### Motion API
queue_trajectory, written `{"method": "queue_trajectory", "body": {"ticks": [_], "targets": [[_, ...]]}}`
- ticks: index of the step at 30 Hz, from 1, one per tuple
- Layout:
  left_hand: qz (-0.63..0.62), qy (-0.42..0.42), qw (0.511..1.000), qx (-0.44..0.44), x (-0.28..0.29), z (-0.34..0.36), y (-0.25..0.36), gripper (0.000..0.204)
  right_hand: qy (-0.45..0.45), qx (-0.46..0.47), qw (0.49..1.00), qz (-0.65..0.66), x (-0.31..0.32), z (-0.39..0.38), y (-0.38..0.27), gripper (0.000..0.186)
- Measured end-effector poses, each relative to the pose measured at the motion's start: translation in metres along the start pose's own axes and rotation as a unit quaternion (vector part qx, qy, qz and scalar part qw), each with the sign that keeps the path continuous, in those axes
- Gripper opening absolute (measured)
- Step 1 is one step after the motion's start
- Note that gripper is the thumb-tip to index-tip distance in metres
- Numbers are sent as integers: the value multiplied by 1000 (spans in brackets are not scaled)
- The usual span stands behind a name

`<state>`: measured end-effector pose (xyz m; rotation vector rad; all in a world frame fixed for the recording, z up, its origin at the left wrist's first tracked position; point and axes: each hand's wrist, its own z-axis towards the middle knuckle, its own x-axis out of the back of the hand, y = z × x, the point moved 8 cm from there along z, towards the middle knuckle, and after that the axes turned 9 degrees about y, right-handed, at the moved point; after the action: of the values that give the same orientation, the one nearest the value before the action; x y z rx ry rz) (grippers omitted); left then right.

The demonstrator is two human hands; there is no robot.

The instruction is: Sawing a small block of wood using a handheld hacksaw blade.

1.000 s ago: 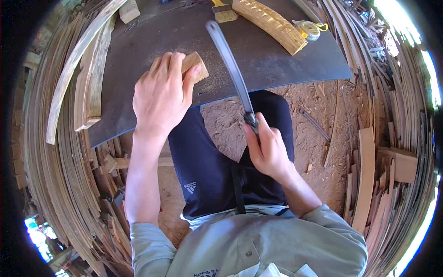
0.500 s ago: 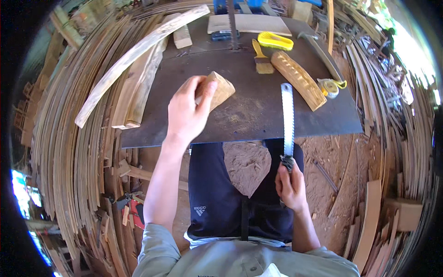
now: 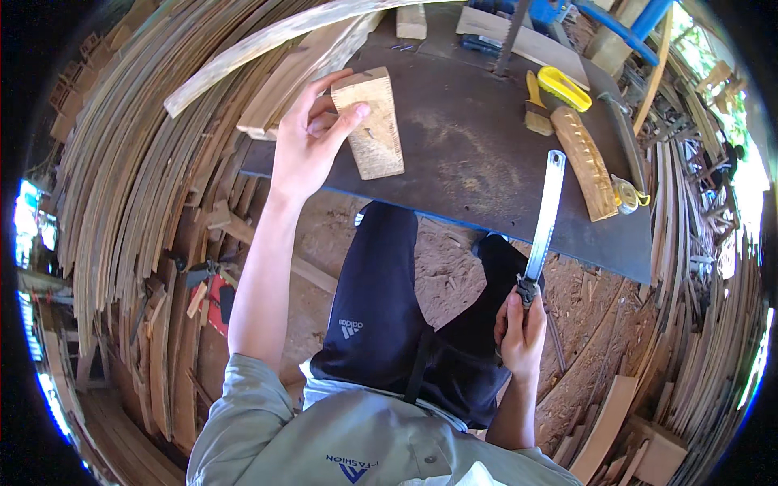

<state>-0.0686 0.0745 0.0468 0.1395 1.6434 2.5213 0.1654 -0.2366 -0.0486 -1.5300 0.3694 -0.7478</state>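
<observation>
A tapered wooden block [image 3: 371,134] with notched edges is gripped in my left hand [image 3: 312,134], thumb across its front face, over the near left of the dark tabletop [image 3: 454,154]. My right hand [image 3: 523,328] is closed round the handle end of a hand saw [image 3: 545,219], whose narrow toothed silver blade points up and away past the table's front edge. Most of the saw's handle is hidden by my fingers. Right of the blade, on the table, lies a carved, notched piece of wood [image 3: 585,166]. Sawdust is scattered across the tabletop.
A yellow-handled brush [image 3: 536,105], a yellow oval tray-like thing [image 3: 565,87], a tape measure [image 3: 626,196] and a hammer [image 3: 630,146] lie on the right side. An upright saw blade [image 3: 512,40] rises at the back. Long boards [image 3: 275,53] overlap the left edge; stacked strips flank both sides.
My left hand has lifted and turned the block so its broad face shows. The view has swung, shifting the table rightward. The right hand keeps the saw raised in much the same pose.
</observation>
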Motion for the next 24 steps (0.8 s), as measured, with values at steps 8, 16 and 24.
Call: {"method": "queue_trajectory", "body": {"ticks": [8, 16, 24], "targets": [[4, -5, 998, -68, -15, -19, 16, 52, -37, 34, 999, -8, -22, 6, -20, 12], [36, -8, 991, -129, -79, -15, 19, 51, -38, 48, 996, -70, -7, 4, -40, 12], [1, -60, 988, -142, -99, 1, 3, 53, -51, 117, 989, -80, -7, 15, -55, 14]]}}
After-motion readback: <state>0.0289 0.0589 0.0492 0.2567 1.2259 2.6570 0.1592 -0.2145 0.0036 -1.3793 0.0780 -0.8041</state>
